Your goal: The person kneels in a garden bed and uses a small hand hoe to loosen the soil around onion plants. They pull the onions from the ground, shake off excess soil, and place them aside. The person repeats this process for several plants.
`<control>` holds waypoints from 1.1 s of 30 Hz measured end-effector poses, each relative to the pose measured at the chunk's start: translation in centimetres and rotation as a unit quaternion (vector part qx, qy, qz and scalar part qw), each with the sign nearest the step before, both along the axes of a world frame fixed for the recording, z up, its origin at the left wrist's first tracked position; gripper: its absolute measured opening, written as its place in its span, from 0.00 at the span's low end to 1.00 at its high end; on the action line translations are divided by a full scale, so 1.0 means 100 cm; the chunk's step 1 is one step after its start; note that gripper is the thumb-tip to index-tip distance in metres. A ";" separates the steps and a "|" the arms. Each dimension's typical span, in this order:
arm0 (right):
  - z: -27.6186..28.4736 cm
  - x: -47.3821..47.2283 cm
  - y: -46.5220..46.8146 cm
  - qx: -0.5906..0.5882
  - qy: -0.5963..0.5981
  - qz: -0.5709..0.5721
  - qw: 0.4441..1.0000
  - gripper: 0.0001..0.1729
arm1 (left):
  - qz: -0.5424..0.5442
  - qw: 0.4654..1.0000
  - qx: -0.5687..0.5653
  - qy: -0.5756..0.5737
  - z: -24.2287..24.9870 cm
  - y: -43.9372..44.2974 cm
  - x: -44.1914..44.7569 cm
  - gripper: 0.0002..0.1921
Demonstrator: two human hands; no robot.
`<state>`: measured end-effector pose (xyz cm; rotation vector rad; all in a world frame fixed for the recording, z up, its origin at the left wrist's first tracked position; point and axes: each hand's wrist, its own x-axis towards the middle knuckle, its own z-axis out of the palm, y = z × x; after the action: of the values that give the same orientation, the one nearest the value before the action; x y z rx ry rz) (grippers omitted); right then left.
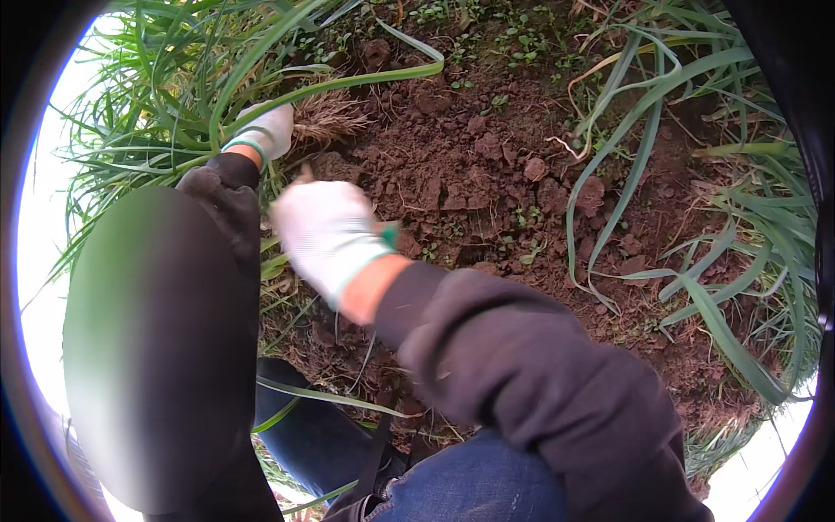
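My left hand (271, 130), in a white knitted glove with a green cuff edge, is closed around the base of a bunch of long green-leaved plants (196, 98) at the upper left. Their pale, fibrous roots (329, 119) stick out to the right of the glove. My right hand (326, 228), in a matching glove, is just below and to the right, blurred. Its fingers look curled. A small green piece (389, 233) shows beside its wrist; what it belongs to, and whether the hand grips anything, I cannot tell.
Loose reddish-brown soil (456, 169) with clods and small weeds (522, 42) lies ahead. More long-leaved plants (750, 261) stand along the right, some leaves drooping over the soil. My knee in blue jeans (470, 483) is at the bottom. A blurred patch covers part of the left side.
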<state>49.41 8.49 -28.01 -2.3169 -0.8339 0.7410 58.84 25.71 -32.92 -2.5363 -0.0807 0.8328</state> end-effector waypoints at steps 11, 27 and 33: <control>-0.010 0.010 -0.101 0.164 -0.059 -0.081 0.981 0.06 | 0.050 0.983 0.058 -0.166 0.130 0.075 0.022 0.12; 0.028 0.044 0.027 0.007 -0.029 0.011 0.999 0.11 | -0.068 0.998 -0.010 -0.007 0.005 0.056 0.009 0.11; -0.077 0.036 -0.014 0.071 -0.077 -0.002 0.995 0.12 | 0.033 0.999 -0.016 0.020 -0.009 0.046 -0.009 0.15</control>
<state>53.00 7.09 -35.67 -2.2677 -0.9174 0.4888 57.97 30.29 -33.83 -2.5568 -0.1409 0.9178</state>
